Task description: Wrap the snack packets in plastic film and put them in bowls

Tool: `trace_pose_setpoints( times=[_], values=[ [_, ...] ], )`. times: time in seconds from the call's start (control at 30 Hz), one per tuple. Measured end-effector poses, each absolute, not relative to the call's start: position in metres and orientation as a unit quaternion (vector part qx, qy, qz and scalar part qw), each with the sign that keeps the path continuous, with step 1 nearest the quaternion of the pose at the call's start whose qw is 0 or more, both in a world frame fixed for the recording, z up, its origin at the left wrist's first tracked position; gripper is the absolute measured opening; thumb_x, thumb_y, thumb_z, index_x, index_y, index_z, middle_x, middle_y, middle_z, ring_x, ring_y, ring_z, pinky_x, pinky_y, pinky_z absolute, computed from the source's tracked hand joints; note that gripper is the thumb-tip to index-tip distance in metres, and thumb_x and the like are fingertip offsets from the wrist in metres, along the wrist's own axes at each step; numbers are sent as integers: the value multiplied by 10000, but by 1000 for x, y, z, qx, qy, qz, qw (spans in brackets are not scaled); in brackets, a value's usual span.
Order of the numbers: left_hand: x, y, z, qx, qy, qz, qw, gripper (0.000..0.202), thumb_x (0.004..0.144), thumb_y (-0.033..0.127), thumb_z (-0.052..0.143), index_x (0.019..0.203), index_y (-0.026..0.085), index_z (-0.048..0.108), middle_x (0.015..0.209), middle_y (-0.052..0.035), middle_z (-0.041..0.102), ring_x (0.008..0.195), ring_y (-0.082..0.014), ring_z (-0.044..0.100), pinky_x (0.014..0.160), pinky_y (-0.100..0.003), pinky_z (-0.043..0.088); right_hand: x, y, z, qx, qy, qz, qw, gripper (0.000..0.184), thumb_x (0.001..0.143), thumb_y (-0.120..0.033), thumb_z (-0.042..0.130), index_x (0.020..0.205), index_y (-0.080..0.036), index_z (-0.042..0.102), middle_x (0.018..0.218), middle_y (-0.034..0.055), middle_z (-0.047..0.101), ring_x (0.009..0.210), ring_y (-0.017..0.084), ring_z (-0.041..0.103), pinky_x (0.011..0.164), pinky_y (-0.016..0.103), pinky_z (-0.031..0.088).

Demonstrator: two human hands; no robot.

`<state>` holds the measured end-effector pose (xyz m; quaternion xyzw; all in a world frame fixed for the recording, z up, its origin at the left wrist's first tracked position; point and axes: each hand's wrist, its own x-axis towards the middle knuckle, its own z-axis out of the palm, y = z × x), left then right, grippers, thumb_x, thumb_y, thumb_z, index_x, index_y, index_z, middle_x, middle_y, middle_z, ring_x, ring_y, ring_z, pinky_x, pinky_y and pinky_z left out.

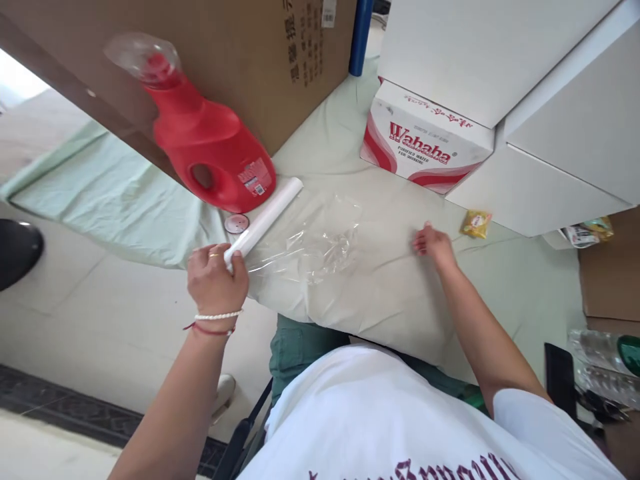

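My left hand (pixel 216 279) is closed round the near end of a white roll of cling film (pixel 267 215), which lies slanted on a pale green cloth (pixel 380 293). A clear sheet of film (pixel 320 243) is pulled out from the roll across the cloth and is crinkled in the middle. My right hand (pixel 433 243) rests on the cloth at the sheet's far side, fingers curled; whether it pinches the film's edge is hard to see. A red detergent bottle (pixel 210 150) with a clear cap lies on its side just behind the roll.
A small round white lid (pixel 237 223) lies beside the bottle. A large cardboard box (pixel 240 47) stands behind, a Wahaha carton (pixel 425 143) and white boxes (pixel 540 100) at the right. A yellow packet (pixel 476 223) lies near them. Plastic bottles and scissors (pixel 603 373) sit at far right.
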<state>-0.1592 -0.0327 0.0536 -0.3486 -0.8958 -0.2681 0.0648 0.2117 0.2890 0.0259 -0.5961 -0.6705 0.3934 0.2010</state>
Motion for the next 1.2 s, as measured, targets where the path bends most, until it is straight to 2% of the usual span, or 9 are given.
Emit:
trace_pose_setpoints(
  times=[0.13, 0.3, 0.5, 0.63, 0.73, 0.83, 0.97, 1.07, 1.2],
  values=[
    [-171, -15, 46, -331, -931, -149, -21, 507, 956, 409, 503, 1323, 80, 623, 1332, -282, 618, 1290, -454, 563, 1066, -629, 434, 133, 220, 19, -561, -590, 573, 93, 580, 876, -791, 579, 792, -221, 653, 710, 84, 685, 561, 183, 557, 511, 326, 428],
    [-186, -3, 47, -329, -936, -72, -98, 627, 910, 563, 552, 1328, 98, 608, 1301, -292, 648, 1202, -448, 623, 969, -546, 485, 80, 190, 26, -534, -627, 563, 72, 397, 705, -451, 857, 587, -243, 540, 559, -17, 499, 513, 119, 359, 486, 291, 269],
    [-198, -2, 59, -312, -903, -172, -241, 376, 794, 550, 727, 860, 192, 631, 823, -84, 706, 834, -264, 667, 739, -344, 491, 97, 193, 32, -478, -564, 661, 133, 287, 666, -383, 853, 699, -229, 613, 713, -21, 606, 638, 116, 472, 561, 239, 394],
    [-172, -7, 68, -172, -813, -391, -396, 408, 788, 553, 764, 833, 224, 528, 667, 5, 645, 620, -176, 630, 555, -260, 469, 136, 194, 44, -417, -423, 778, 204, 271, 664, -328, 870, 755, -218, 639, 962, 40, 750, 907, 172, 674, 792, 290, 582],
    [-142, -8, 73, -108, -735, -472, -474, 422, 802, 537, 790, 870, 219, 521, 665, 18, 655, 558, -140, 624, 498, -223, 471, 165, 193, 45, -402, -320, 821, 248, 240, 707, -258, 833, 745, -212, 601, 984, 92, 792, 989, 240, 746, 861, 376, 636],
    [-111, -5, 74, -106, -696, -508, -495, 429, 832, 562, 774, 883, 212, 531, 682, 23, 665, 558, -116, 624, 527, -209, 501, 195, 191, 40, -448, -235, 807, 305, 179, 796, -166, 734, 724, -206, 575, 846, 87, 794, 768, 174, 758, 709, 266, 651],
    [-76, 6, 66, -95, -696, -513, -494, 415, 878, 582, 715, 861, 216, 520, 673, 16, 671, 581, -124, 640, 565, -221, 514, 230, 184, 35, -523, -173, 766, 330, 171, 893, -114, 652, 757, -196, 589, 764, 84, 783, 526, 97, 658, 459, 133, 546],
    [-59, 13, 57, -106, -704, -502, -491, 413, 875, 594, 701, 863, 226, 513, 633, 14, 660, 582, -149, 642, 558, -244, 493, 242, 175, 38, -531, -192, 772, 292, 118, 976, -230, 649, 878, -164, 650, 891, 146, 806, 540, 109, 672, 424, 142, 538],
    [-51, 14, 45, -150, -726, -477, -473, 451, 863, 663, 649, 901, 240, 496, 602, 11, 663, 536, -165, 605, 522, -260, 431, 232, 168, 42, -486, -187, 817, 248, 318, 997, -461, 660, 1024, -145, 687, 1083, 191, 794, 486, 67, 593, 357, 127, 461]
  ],
)
